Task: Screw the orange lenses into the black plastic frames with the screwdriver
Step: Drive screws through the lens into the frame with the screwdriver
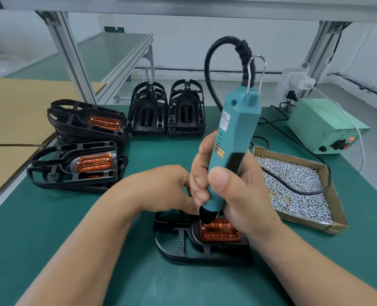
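Keeping the screwdriver (233, 133) straight over the lens (220, 231) helps; right hand (236, 195) grips it, left hand's (165, 188) hold is hidden.

The right hand (238, 195) hides the screwdriver (233, 138) bit and left hand (167, 186) fingertips.

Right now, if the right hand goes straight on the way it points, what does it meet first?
Likely the orange lens in the black frame, just under the screwdriver it grips.
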{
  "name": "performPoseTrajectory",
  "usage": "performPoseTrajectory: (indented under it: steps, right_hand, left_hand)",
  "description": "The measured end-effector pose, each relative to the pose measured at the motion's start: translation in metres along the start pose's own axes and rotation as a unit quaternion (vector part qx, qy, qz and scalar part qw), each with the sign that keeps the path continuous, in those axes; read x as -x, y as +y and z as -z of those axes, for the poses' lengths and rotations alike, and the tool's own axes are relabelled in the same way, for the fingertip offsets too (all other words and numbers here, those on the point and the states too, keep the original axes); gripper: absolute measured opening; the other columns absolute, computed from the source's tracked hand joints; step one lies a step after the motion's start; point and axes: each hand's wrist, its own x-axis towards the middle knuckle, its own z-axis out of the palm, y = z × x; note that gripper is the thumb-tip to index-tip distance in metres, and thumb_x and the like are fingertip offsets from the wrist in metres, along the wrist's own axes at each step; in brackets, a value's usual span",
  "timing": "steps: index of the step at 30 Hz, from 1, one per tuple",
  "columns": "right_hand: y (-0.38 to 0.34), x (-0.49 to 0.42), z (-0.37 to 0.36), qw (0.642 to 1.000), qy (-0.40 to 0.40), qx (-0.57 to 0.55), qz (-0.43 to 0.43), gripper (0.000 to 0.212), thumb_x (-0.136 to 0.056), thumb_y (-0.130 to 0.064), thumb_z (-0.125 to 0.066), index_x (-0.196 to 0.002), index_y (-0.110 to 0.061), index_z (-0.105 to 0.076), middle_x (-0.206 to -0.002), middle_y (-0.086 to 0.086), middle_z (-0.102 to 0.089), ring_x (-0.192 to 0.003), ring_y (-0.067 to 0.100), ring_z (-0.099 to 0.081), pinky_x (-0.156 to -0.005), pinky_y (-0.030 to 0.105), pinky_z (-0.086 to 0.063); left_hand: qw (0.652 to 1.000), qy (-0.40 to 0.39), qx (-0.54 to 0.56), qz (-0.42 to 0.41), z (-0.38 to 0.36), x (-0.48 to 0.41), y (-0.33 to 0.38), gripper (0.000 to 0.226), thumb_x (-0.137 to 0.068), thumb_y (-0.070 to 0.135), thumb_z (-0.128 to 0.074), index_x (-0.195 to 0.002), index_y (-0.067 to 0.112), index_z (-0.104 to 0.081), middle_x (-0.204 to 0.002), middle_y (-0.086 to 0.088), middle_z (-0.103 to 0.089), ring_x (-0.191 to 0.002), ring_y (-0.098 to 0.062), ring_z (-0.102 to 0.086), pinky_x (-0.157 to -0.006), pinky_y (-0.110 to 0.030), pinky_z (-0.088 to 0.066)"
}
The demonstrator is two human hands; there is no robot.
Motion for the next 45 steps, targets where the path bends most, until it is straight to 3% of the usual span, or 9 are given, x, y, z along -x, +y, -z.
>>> performPoseTrajectory:
  steps: [3, 10, 12, 16, 22, 25, 30, 38, 45]
  right_hand:
    - [-0.001, 0.000, 0.002, 1.000, -0.003, -0.010, 0.013, 0.048, -0.096, -0.045, -0.079, -0.120, -0.012, -0.055, -0.075, 0.008, -0.057, -0.058, 0.028, -0.051, -0.060, 0.042, -0.042]
    - [-0.006, 0.000, -0.004, 0.999, 0.003, 0.002, 0.050, 0.053, -0.096, -0.046, -0.077, -0.124, -0.006, -0.056, -0.075, 0.006, -0.057, -0.058, 0.026, -0.053, -0.060, 0.043, -0.043]
    - [-0.010, -0.003, -0.005, 0.997, 0.028, -0.021, 0.071, 0.055, -0.095, -0.047, -0.077, -0.125, -0.006, -0.055, -0.076, 0.008, -0.054, -0.059, 0.025, -0.053, -0.062, 0.041, -0.045]
    - [-0.021, -0.011, 0.010, 0.990, 0.102, -0.051, 0.087, 0.058, -0.090, -0.049, -0.080, -0.121, -0.008, -0.054, -0.077, 0.006, -0.052, -0.060, 0.019, -0.052, -0.060, 0.034, -0.048]
    - [-0.030, -0.016, 0.045, 0.971, 0.207, -0.094, 0.068, 0.053, -0.083, -0.055, -0.081, -0.110, -0.016, -0.058, -0.075, 0.000, -0.047, -0.060, 0.013, -0.044, -0.058, 0.028, -0.044]
    - [-0.032, -0.016, 0.062, 0.956, 0.260, -0.125, 0.062, 0.033, -0.100, -0.050, -0.063, -0.106, -0.018, -0.059, -0.077, -0.002, -0.045, -0.063, 0.013, -0.042, -0.060, 0.027, -0.043]
    - [-0.034, -0.017, 0.085, 0.929, 0.323, -0.171, 0.064, 0.035, -0.107, -0.051, -0.048, -0.100, -0.019, -0.059, -0.079, -0.004, -0.044, -0.065, 0.010, -0.042, -0.061, 0.023, -0.041]
    - [-0.039, -0.018, 0.108, 0.890, 0.387, -0.226, 0.083, 0.035, -0.104, -0.052, -0.055, -0.093, -0.018, -0.058, -0.079, -0.005, -0.044, -0.064, 0.010, -0.041, -0.063, 0.022, -0.039]
    - [-0.035, -0.017, 0.108, 0.897, 0.381, -0.206, 0.082, 0.035, -0.104, -0.054, -0.053, -0.093, -0.020, -0.058, -0.079, -0.007, -0.045, -0.064, 0.008, -0.042, -0.063, 0.021, -0.041]
  left_hand:
    - [1.000, -0.001, -0.003, 0.003, 0.000, -0.001, 0.000, 0.012, -0.072, 0.045, -0.072, -0.075, 0.038, -0.062, -0.083, 0.005, -0.066, -0.088, -0.021, -0.067, -0.079, -0.036, -0.057]
    - [1.000, 0.009, -0.005, -0.002, -0.002, -0.002, -0.004, 0.012, -0.082, 0.037, -0.078, -0.080, 0.040, -0.067, -0.082, 0.008, -0.069, -0.084, -0.015, -0.067, -0.078, -0.035, -0.056]
    - [1.000, 0.007, 0.005, 0.002, -0.002, -0.003, -0.004, 0.013, -0.083, 0.040, -0.082, -0.088, 0.035, -0.072, -0.089, 0.007, -0.073, -0.091, -0.016, -0.070, -0.086, -0.039, -0.058]
    - [0.999, 0.009, 0.013, 0.030, -0.001, -0.002, -0.005, 0.019, -0.081, 0.052, -0.085, -0.091, 0.039, -0.076, -0.081, 0.015, -0.071, -0.077, -0.005, -0.065, -0.079, -0.030, -0.054]
    - [1.000, 0.012, 0.013, 0.015, -0.003, 0.001, 0.000, 0.023, -0.081, 0.055, -0.080, -0.097, 0.038, -0.079, -0.088, 0.019, -0.077, -0.086, -0.003, -0.072, -0.090, -0.039, -0.060]
    - [0.999, 0.028, 0.005, 0.015, -0.006, 0.001, 0.003, 0.030, -0.078, 0.062, -0.081, -0.094, 0.038, -0.079, -0.085, 0.020, -0.076, -0.082, 0.000, -0.071, -0.087, -0.038, -0.061]
    - [1.000, 0.008, 0.019, 0.006, -0.002, 0.003, 0.001, 0.026, -0.080, 0.056, -0.079, -0.091, 0.032, -0.080, -0.080, 0.019, -0.075, -0.071, 0.004, -0.066, -0.079, -0.031, -0.060]
    - [0.965, 0.112, 0.238, 0.009, 0.021, 0.007, -0.016, 0.030, -0.091, 0.035, -0.080, -0.082, 0.013, -0.063, -0.070, 0.001, -0.070, -0.049, -0.012, -0.038, -0.045, -0.022, -0.027]
    - [0.889, 0.212, 0.403, 0.036, 0.033, 0.008, -0.033, 0.024, -0.096, 0.030, -0.073, -0.075, 0.021, -0.067, -0.078, -0.007, -0.066, -0.045, -0.011, -0.026, -0.044, -0.020, -0.021]
